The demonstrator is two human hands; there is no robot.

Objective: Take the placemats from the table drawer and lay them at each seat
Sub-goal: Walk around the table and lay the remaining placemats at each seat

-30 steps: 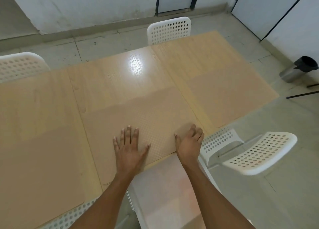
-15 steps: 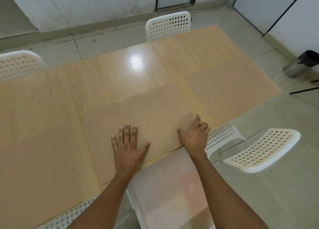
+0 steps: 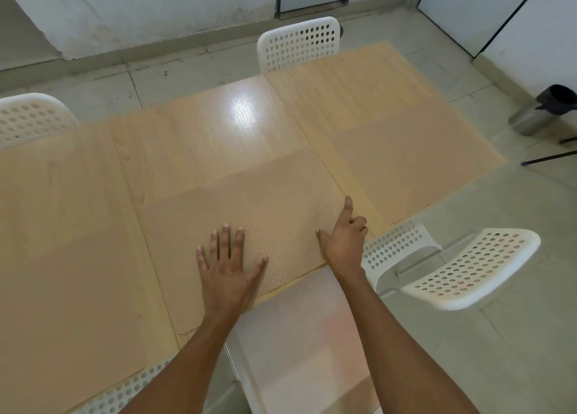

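Observation:
A tan textured placemat (image 3: 249, 207) lies on the light wooden table (image 3: 218, 129) at the near middle seat. My left hand (image 3: 229, 268) rests flat on its near part, fingers spread. At the mat's right edge is my right hand (image 3: 345, 242), forefinger stretched along that edge and the other fingers curled, thumb on the mat. Another placemat (image 3: 402, 164) lies at the right seat and a third placemat (image 3: 62, 304) at the left. Below the table edge, an open white drawer (image 3: 299, 335) shows between my forearms.
White perforated chairs stand around the table: one chair (image 3: 299, 43) at the far side, another chair (image 3: 29, 117) at the far left, a chair (image 3: 452, 270) at the near right, and a chair back (image 3: 125, 391) at the near left. A metal bin (image 3: 543, 110) is on the floor at the right.
My right hand has slid to the mat's right edge and curled its fingers, leaving the forefinger pointing forward. My left hand has stayed flat on the mat.

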